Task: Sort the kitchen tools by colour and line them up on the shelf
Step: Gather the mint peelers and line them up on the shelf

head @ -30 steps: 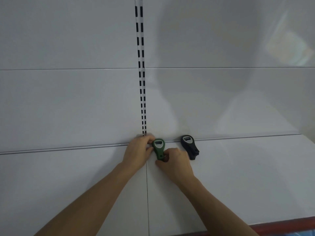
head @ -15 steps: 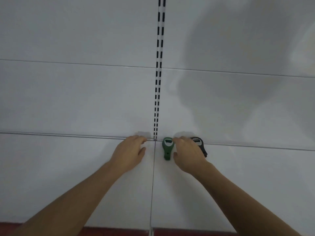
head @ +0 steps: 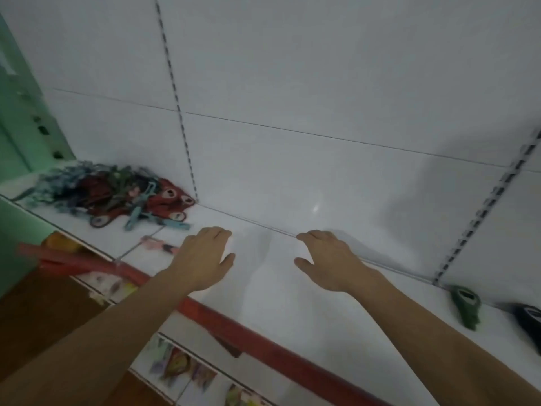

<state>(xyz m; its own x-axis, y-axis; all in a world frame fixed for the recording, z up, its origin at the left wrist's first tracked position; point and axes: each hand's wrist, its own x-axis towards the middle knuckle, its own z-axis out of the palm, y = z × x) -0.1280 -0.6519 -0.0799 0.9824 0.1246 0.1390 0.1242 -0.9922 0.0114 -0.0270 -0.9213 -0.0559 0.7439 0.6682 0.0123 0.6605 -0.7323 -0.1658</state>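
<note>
In the head view, our left hand [head: 202, 256] and right hand [head: 330, 259] hung palm-down over the middle of the flat white shelf [head: 263, 303]. The fingers of both were loosely spread and relaxed, holding nothing. We could not tell whether the fingertips touched the surface.

The tangled pile of red, blue and green plastic kitchen tools [head: 117, 191] lay at the far left against the back panel. It was well apart from the small green plastic tool [head: 465, 306] and the black plastic tool [head: 530, 320] just beside it at the far right. A blurred pink tool [head: 158, 244] lay alone just left of our left hand.

We judged the step to be fetching the next piece from the pile. To do it well, we would steady the tangle with one hand and draw out a single green piece with the other. That piece would go close beside the green one, pointing the same way.

Both forearms stretched forward with straight wrists, thumbs turned toward each other.
</note>
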